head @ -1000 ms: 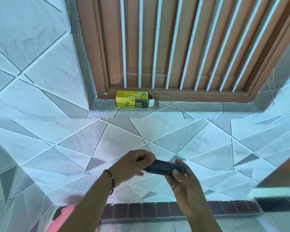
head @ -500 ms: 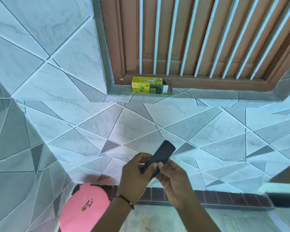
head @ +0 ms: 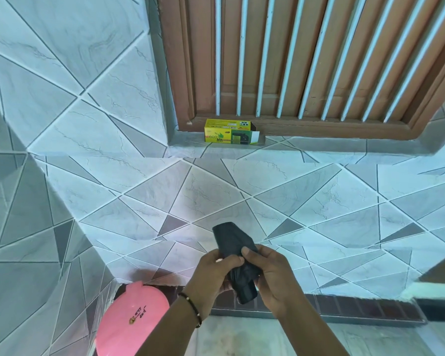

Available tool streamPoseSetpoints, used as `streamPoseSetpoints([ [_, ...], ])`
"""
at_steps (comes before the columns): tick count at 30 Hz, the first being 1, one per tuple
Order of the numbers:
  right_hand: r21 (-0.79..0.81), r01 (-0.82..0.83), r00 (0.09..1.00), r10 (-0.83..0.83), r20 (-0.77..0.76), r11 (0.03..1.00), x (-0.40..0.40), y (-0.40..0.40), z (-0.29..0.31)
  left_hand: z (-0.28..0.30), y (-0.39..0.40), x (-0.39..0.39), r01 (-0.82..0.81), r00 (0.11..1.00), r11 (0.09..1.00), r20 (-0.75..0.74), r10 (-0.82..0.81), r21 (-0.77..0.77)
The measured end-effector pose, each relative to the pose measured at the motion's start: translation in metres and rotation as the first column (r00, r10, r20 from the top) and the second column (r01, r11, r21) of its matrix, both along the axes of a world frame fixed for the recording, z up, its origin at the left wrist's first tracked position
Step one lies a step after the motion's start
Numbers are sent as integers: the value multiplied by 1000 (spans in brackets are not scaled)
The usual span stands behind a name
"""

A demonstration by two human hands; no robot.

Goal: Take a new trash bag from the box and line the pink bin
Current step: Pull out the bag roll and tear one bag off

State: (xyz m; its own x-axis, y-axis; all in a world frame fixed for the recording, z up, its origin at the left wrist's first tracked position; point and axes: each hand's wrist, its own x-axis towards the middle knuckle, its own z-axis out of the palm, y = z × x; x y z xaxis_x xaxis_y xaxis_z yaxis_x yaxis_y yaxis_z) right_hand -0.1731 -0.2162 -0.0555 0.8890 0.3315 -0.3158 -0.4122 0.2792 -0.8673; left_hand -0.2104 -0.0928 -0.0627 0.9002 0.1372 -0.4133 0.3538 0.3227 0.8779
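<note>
A folded black trash bag [head: 233,242] stands nearly upright between both hands in front of the tiled wall. My left hand [head: 213,273] pinches its left edge, with a beaded bracelet on that wrist. My right hand [head: 272,276] curls round the bag's lower right part, thumb pressed on its front. The yellow-green bag box [head: 229,131] lies on the window ledge, its right end flap open. The pink bin [head: 132,321] sits at the lower left in the corner, its lid closed.
A brown wooden window frame with white bars [head: 306,60] fills the top. Grey patterned tiles [head: 165,191] cover the wall. A dark brick strip [head: 357,307] runs along the floor. A side wall [head: 23,227] juts in at left.
The bag has turned from lying sideways to nearly upright and has loosened in my hands. The view has dropped and shifted, so more of the pink bin shows.
</note>
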Motion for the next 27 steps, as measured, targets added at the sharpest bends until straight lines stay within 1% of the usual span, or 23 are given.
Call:
streamPoseSetpoints([
  [3,-10,27,1000,-27,15,1000,2,-3,-1,1,-1,2,-30,999,998,22,29,53],
  [6,82,15,999,-19,50,997,5,-9,0,0,1,2,-36,998,993,64,29,115],
  [8,114,-7,999,2,38,993,7,-15,0,0,4,0,-22,995,988,97,7,151],
  [11,15,-31,997,29,66,999,7,-17,-2,-2,5,0,-73,991,985,125,54,154],
  [14,-117,-38,994,49,96,992,1,-16,-3,0,-1,-1,-74,989,991,137,58,111],
  [15,-163,-52,993,69,100,985,-1,-16,-2,0,-3,-1,-69,989,989,142,51,128],
  [17,-234,-53,989,84,121,971,-3,-15,-1,1,-7,-3,-43,989,982,150,15,185],
  [18,-252,-28,989,63,132,967,-4,-15,0,2,-9,-3,-19,989,981,149,-11,194],
  [21,-274,49,986,-3,166,960,-9,-14,4,9,-14,-7,63,989,991,125,-79,122],
  [22,-291,57,985,-6,171,955,-10,-14,4,10,-16,-8,84,988,987,118,-101,138],
  [24,-332,58,985,1,175,942,-10,-15,3,10,-19,-10,88,988,959,99,-119,268],
  [27,-407,14,976,76,203,914,-11,-14,1,10,-19,-12,34,993,874,86,-86,485],
])
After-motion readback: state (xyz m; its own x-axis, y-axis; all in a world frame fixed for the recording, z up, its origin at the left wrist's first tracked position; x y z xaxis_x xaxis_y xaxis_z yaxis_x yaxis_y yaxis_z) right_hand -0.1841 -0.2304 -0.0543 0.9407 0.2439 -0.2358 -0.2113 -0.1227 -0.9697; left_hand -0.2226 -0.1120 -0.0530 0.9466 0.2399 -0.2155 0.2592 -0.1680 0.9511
